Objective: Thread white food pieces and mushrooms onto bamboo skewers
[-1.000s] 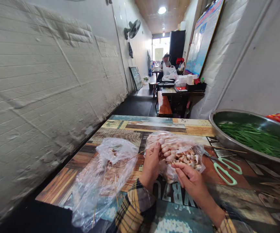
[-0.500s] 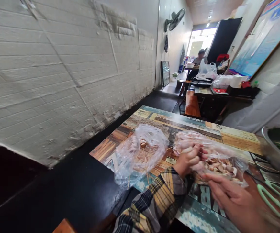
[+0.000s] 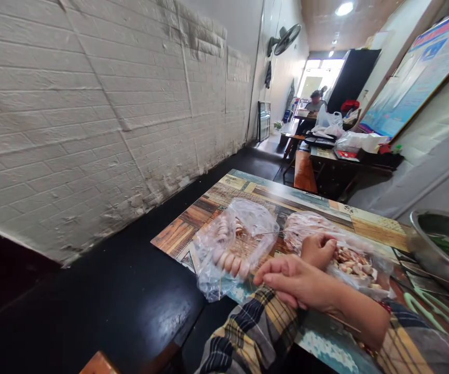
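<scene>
My right hand (image 3: 286,278) crosses over my left forearm. Its fingers are closed round the stick of a skewer whose pale, rounded pieces (image 3: 232,262) lie over the near part of a clear plastic bag (image 3: 253,208). Behind the fingers, the stick's thin end slants out below the right wrist. My left hand (image 3: 317,250) is curled closed beside a second bag (image 3: 310,222) of pale pink pieces; what it holds, if anything, is hidden. Chopped meat-like pieces (image 3: 354,265) show at this bag's opening. Further skewered pieces (image 3: 223,228) lie on the first bag.
Green-handled scissors (image 3: 436,306) lie at the right of the patterned table (image 3: 193,218), near a metal bowl (image 3: 419,228) with something green inside. A white brick-patterned wall (image 3: 92,130) runs along the left. Farther back are a bench (image 3: 305,171), a cluttered table and a seated person.
My right hand has moved left across my left forearm, and a loaded skewer now shows at the near part of the first bag. My left hand has curled closed. The view has shifted slightly.
</scene>
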The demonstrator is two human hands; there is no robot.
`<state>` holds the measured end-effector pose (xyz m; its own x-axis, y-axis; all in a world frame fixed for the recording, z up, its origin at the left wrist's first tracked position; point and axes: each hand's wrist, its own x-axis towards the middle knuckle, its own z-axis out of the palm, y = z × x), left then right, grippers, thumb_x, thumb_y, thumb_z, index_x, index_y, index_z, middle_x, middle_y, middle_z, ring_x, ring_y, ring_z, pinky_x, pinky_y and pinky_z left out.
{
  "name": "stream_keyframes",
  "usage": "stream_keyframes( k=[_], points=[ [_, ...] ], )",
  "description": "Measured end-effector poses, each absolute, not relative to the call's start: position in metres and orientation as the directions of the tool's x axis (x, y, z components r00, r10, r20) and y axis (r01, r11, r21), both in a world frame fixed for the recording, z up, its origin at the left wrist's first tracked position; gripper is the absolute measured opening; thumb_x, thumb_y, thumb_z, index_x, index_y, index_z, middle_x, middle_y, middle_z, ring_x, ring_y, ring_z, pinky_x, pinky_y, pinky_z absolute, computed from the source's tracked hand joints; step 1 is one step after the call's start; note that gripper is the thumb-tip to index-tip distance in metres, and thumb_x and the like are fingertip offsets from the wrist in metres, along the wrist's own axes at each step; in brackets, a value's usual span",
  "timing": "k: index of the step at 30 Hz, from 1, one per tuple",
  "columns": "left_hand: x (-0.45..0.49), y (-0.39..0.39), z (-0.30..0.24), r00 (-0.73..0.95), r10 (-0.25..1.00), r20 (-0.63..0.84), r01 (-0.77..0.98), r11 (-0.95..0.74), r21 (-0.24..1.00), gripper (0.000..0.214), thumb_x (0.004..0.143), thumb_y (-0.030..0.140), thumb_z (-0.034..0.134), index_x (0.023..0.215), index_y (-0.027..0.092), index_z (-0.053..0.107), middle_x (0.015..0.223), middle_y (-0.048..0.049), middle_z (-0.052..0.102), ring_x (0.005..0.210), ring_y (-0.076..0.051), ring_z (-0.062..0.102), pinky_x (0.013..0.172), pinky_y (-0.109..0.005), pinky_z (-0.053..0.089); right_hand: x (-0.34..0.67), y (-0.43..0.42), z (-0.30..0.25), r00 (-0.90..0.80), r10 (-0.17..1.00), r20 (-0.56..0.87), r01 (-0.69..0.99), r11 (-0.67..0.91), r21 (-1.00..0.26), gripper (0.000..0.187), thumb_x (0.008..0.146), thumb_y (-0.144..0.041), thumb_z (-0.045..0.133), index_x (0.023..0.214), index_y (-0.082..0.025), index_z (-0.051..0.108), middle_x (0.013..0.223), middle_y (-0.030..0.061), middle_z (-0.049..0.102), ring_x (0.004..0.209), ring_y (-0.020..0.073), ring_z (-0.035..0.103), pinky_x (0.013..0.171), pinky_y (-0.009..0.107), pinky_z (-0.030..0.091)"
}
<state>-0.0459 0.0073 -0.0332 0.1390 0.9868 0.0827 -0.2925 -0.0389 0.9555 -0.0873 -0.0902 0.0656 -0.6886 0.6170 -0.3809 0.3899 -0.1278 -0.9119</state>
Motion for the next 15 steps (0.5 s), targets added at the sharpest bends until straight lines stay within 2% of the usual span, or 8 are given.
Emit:
stream_keyframes(
  k=[1, 3, 8, 12, 15],
  points=[
    [-0.047, 0.007, -0.034, 0.134, 0.984, 0.113, -0.252, -0.077, 0.965, 0.018, 0.082, 0.025, 0.053, 0.085, 0.017, 0.068, 0.069, -0.0037, 0.068, 0.061, -0.015, 0.062, 0.065, -0.028, 0.051, -0.088, -0.094, 0.066, -0.710, 0.557, -0.431, 0.416, -0.162, -0.895, 0.043, 0.074, -0.057, 0.063, 0.087, -0.017, 0.067, 0.035, -0.0114, 0.041, 0.028, 0.0037, 0.023, 0.031, 0.017, 0.013],
    [-0.048, 0.005, -0.033, 0.118, 0.981, 0.155, -0.166, -0.134, 0.977, 0.019, 0.081, 0.024, 0.053, 0.085, 0.017, 0.071, 0.071, -0.0049, 0.070, 0.066, -0.018, 0.064, 0.070, -0.030, 0.051, -0.087, -0.097, 0.063, -0.688, 0.564, -0.457, 0.438, -0.179, -0.881, 0.040, 0.074, -0.055, 0.063, 0.087, -0.017, 0.066, 0.035, -0.0117, 0.041, 0.028, 0.0036, 0.023, 0.032, 0.018, 0.012],
    [-0.053, -0.003, -0.023, 0.072, 0.985, 0.157, 0.038, -0.160, 0.986, 0.027, 0.081, 0.027, 0.053, 0.095, 0.018, 0.074, 0.083, -0.0077, 0.075, 0.080, -0.022, 0.067, 0.079, -0.032, 0.051, -0.084, -0.082, 0.042, -0.448, 0.791, -0.416, 0.411, -0.231, -0.882, 0.036, 0.073, -0.052, 0.063, 0.085, -0.018, 0.061, 0.037, -0.0099, 0.047, 0.028, 0.0038, 0.026, 0.033, 0.018, 0.012],
    [-0.055, -0.005, -0.020, 0.091, 0.988, 0.121, 0.103, -0.130, 0.986, 0.030, 0.082, 0.027, 0.052, 0.101, 0.022, 0.074, 0.089, -0.0046, 0.076, 0.085, -0.021, 0.067, 0.083, -0.032, 0.052, -0.104, -0.066, 0.032, -0.314, 0.877, -0.364, 0.468, -0.191, -0.863, 0.024, 0.080, -0.043, 0.056, 0.080, -0.019, 0.059, 0.037, -0.0082, 0.048, 0.028, 0.0055, 0.031, 0.033, 0.018, 0.016],
    [-0.055, -0.001, -0.025, 0.106, 0.982, 0.158, 0.095, -0.168, 0.981, 0.030, 0.082, 0.026, 0.051, 0.099, 0.020, 0.075, 0.088, -0.0048, 0.076, 0.084, -0.020, 0.067, 0.081, -0.031, 0.052, -0.129, -0.050, 0.020, -0.259, 0.918, -0.302, 0.520, -0.131, -0.844, 0.023, 0.083, -0.038, 0.051, 0.072, -0.018, 0.058, 0.036, -0.0085, 0.046, 0.028, 0.0053, 0.031, 0.033, 0.017, 0.018]
  ],
)
